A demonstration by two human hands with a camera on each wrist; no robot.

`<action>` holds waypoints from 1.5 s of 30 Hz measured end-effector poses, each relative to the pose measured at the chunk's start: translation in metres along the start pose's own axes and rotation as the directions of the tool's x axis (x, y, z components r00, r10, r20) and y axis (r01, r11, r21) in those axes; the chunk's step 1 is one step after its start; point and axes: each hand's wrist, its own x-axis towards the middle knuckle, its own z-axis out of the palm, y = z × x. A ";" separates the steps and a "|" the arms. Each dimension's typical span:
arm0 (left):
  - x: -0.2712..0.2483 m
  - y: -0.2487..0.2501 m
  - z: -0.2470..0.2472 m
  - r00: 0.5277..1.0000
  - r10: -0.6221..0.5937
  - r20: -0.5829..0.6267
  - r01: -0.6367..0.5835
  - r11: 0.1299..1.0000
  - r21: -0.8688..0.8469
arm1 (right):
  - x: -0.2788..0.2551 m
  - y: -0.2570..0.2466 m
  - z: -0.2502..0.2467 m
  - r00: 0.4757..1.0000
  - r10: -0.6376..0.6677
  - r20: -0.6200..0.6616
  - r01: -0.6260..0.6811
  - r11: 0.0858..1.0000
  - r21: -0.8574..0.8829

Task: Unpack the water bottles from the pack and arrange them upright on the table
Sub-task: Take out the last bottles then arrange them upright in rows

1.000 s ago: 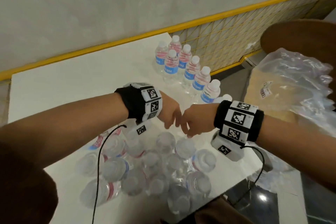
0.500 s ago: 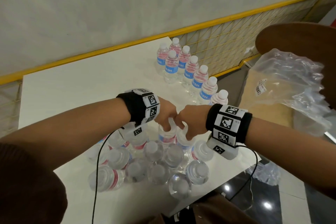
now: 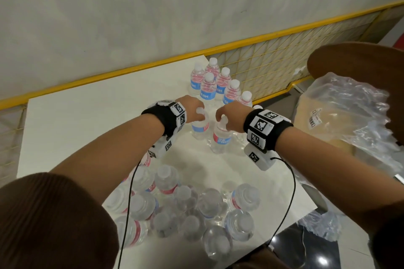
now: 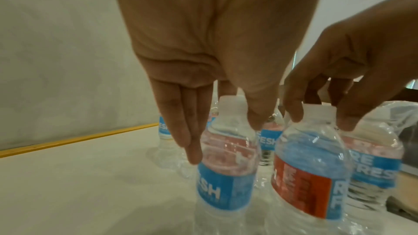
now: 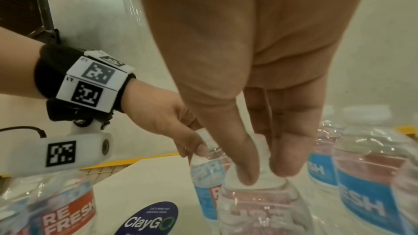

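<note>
Two small clear water bottles with red and blue labels are held upright by their white caps over mid-table. My left hand [image 3: 200, 113] [image 4: 226, 131] pinches the cap of the left bottle [image 3: 200, 126] [image 4: 226, 176]. My right hand [image 3: 222, 119] [image 5: 267, 172] pinches the cap of the right bottle [image 3: 221, 138] [image 5: 260, 206]. I cannot tell whether their bases touch the table [image 3: 87, 129]. Just beyond them stands a row of upright bottles [image 3: 218, 85]. Several more bottles [image 3: 188, 205] cluster at the near edge.
Crumpled clear plastic wrap [image 3: 354, 120] lies over a brown surface to the right of the table. A yellow-framed wire fence [image 3: 273, 61] runs behind the table against the wall. A round ClayGo sticker [image 5: 153, 219] is on the tabletop. The table's right edge passes close to the bottle row.
Each hand closed on a bottle cap in the near cluster, lifted its bottle and carried it away from me towards the upright row.
</note>
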 end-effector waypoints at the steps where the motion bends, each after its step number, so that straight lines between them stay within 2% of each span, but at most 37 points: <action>1: 0.003 -0.002 0.002 1.000 -0.016 -0.025 0.015 1.000 -0.025 | 0.003 0.001 0.001 1.000 0.014 -0.014 -0.014 1.000 0.007; 6: 0.016 -0.010 0.008 0.997 -0.001 -0.077 -0.012 0.985 -0.173 | 0.011 0.005 0.006 0.992 0.120 -0.044 -0.117 0.991 0.060; 13: 0.033 -0.004 0.000 0.992 -0.040 -0.120 0.002 0.954 -0.301 | 0.026 0.012 -0.001 0.989 0.127 -0.074 -0.122 0.990 0.070; 17: 0.042 0.003 -0.001 0.988 -0.054 -0.143 0.013 0.962 -0.272 | 0.034 0.018 -0.007 0.984 0.153 -0.088 -0.144 0.984 0.102; 22: 0.048 0.001 -0.006 0.988 0.031 -0.149 -0.069 0.965 -0.255 | 0.037 0.020 -0.010 0.974 0.196 -0.118 -0.180 0.975 0.134; 28: 0.062 0.001 -0.010 0.989 0.055 -0.141 -0.098 0.944 -0.316 | 0.045 0.016 -0.011 0.957 0.257 -0.135 -0.235 0.959 0.161; 31: 0.070 0.001 -0.007 0.988 0.021 -0.154 -0.069 0.948 -0.311 | 0.045 0.016 -0.006 0.946 0.289 -0.144 -0.259 0.945 0.198; 34: 0.073 0.005 -0.008 0.991 0.049 -0.122 -0.091 0.924 -0.372 | 0.041 0.017 -0.004 0.959 0.256 -0.125 -0.226 0.950 0.215; 38: 0.076 0.004 -0.010 0.984 0.096 -0.147 -0.138 0.941 -0.308 | 0.043 0.020 -0.006 0.976 0.191 -0.107 -0.174 0.973 0.149; 45: 0.081 0.010 -0.022 0.983 0.129 -0.134 -0.150 0.976 -0.160 | 0.049 0.020 -0.010 0.943 0.301 -0.140 -0.275 0.945 0.179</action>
